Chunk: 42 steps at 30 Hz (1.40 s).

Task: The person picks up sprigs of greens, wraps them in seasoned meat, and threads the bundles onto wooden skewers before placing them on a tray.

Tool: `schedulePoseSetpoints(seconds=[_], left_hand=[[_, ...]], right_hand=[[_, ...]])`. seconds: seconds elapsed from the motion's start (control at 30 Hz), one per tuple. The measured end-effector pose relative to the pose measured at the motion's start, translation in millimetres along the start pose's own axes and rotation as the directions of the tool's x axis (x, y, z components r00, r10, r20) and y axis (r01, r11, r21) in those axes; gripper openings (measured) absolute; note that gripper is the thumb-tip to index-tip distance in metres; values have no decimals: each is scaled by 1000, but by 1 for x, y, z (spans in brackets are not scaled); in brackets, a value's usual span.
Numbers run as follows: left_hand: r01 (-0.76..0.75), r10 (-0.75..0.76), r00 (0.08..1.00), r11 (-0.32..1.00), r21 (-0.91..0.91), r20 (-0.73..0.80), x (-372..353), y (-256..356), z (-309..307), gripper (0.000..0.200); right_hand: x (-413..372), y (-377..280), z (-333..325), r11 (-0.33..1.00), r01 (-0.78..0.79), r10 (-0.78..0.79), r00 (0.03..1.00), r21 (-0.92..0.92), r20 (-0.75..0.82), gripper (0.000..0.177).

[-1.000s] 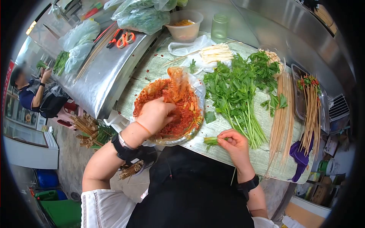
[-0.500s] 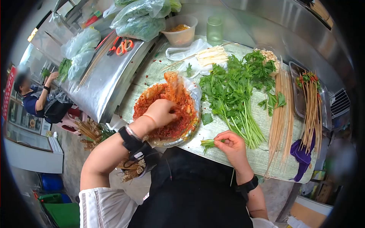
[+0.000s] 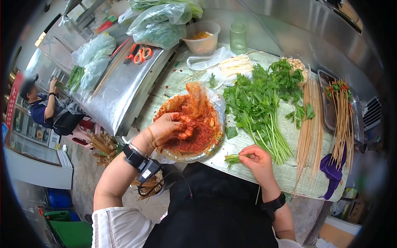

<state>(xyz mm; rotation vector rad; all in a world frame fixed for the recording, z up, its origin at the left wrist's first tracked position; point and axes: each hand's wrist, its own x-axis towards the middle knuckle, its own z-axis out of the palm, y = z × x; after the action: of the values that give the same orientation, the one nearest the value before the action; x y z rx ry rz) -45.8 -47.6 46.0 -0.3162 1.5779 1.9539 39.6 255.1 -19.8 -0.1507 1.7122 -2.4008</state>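
Observation:
My left hand point(image 3: 168, 127) is over a bowl point(image 3: 188, 157) lined with clear plastic. Its curled fingers hold a clump of red chili mixture point(image 3: 200, 136), and red paste coats the fingertips. Orange-red coated leaves rise at the bowl's far side. Between thumb and fingers, my right hand point(image 3: 257, 162) pinches a short bundle of green celery stems point(image 3: 233, 158) above the table's near edge. A thin stick, like a skewer, shows below that hand. Beyond it lies a pile of leafy celery point(image 3: 264, 107).
Bare bamboo skewers point(image 3: 311, 132) lie right of the celery, near loaded skewers point(image 3: 340, 120) on a tray and a purple cloth point(image 3: 332, 175). Enoki mushrooms point(image 3: 235, 65), a plastic tub point(image 3: 202, 39) and a green glass point(image 3: 238, 39) stand behind. Scissors point(image 3: 142, 55) lie left; another person point(image 3: 41, 105) works there.
My left hand has lifted slightly and turned, with its fingers now showing around red mixture. My right hand keeps its pinch on the celery. The whole view has shifted a little.

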Motion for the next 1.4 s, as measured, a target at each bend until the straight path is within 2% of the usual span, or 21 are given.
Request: schedulePoseSetpoints(seconds=[0.1, 0.17, 0.3, 0.37, 0.4, 0.47, 0.53, 0.6, 0.63, 0.7, 0.73, 0.8, 0.83, 0.93, 0.97, 1.1, 1.17, 1.2, 1.27, 1.33, 1.4], left_hand=[[-27, 26, 996, 1000, 9, 90, -5, 0, -2, 26], [-61, 57, 998, 980, 191, 27, -12, 3, 4, 24], [-122, 127, 992, 979, 164, -18, -17, -4, 12, 20], [-379, 433, 901, 778, 501, 9, -13, -15, 8, 17], [-387, 437, 899, 780, 492, 16, -14, -15, 8, 17], [-469, 614, 782, 470, 748, 105, -15, -17, 9, 22], [-529, 663, 740, 470, 707, 113, -10, -25, 9, 20], [-441, 548, 833, 741, 507, -77, -12, -29, 16, 18], [-450, 552, 830, 743, 496, -73, -8, -34, 15, 18], [-463, 518, 847, 829, 314, -119, 4, -49, 14, 17], [-469, 520, 846, 830, 303, -115, 3, -52, 17, 17], [-473, 471, 876, 881, 7, -100, -2, -53, 25, 25], [-357, 359, 933, 930, -86, 9, -12, -47, 27, 31], [-349, 370, 928, 906, -238, 49, -29, -36, 46, 32], [-353, 394, 911, 898, -264, 119, -26, -41, 39, 28], [-429, 447, 886, 891, -147, 122, -28, -44, 41, 22], [-579, 579, 814, 803, 138, 48, -22, -51, 39, 24], [-582, 579, 813, 803, 128, 66, -24, -50, 38, 24], [-521, 609, 789, 729, 445, -74, -24, -46, 44, 24], [-550, 569, 809, 821, 154, -148, -18, -48, 47, 23], [-602, 598, 781, 797, 34, -178, -11, -52, 46, 22]], right_hand=[[-1, 0, 0, 1000, 5, -5, 1000, -20, 15, 9], [-3, -3, 3, 999, -35, 35, 999, 12, -4, 10], [-4, -2, 3, 999, -38, 38, 999, 28, -20, 10], [-3, -10, 6, 999, -28, 28, 1000, -31, 1, 11], [-1, -17, 8, 997, -19, 21, 1000, -81, 19, 11], [4, -38, 16, 985, 43, -31, 997, -165, 74, 11], [11, -64, 31, 963, 107, -75, 988, -246, 134, 11], [22, -85, 49, 910, 154, -68, 972, -385, 227, 11], [28, -85, 56, 913, 178, -89, 965, -368, 249, 11], [42, -81, 71, 900, 228, -124, 951, -373, 282, 11], [48, -77, 78, 890, 276, -160, 935, -363, 317, 10], [59, -70, 89, 835, 349, -215, 919, -425, 331, 10], [63, -67, 92, 776, 421, -272, 896, -471, 352, 9], [69, -60, 98, 715, 459, -349, 888, -528, 299, 9], [70, -59, 98, 712, 459, -346, 888, -531, 304, 9], [69, -58, 95, 675, 445, -338, 896, -588, 290, 9], [68, -54, 95, 673, 437, -335, 899, -597, 281, 9], [68, -51, 93, 651, 473, -373, 881, -594, 292, 10], [62, -64, 86, 590, 511, -438, 853, -625, 283, 14], [55, -80, 58, 711, 348, -338, 931, -611, 137, 16], [56, -83, -1, 752, 142, -309, 939, -644, -153, 16]])
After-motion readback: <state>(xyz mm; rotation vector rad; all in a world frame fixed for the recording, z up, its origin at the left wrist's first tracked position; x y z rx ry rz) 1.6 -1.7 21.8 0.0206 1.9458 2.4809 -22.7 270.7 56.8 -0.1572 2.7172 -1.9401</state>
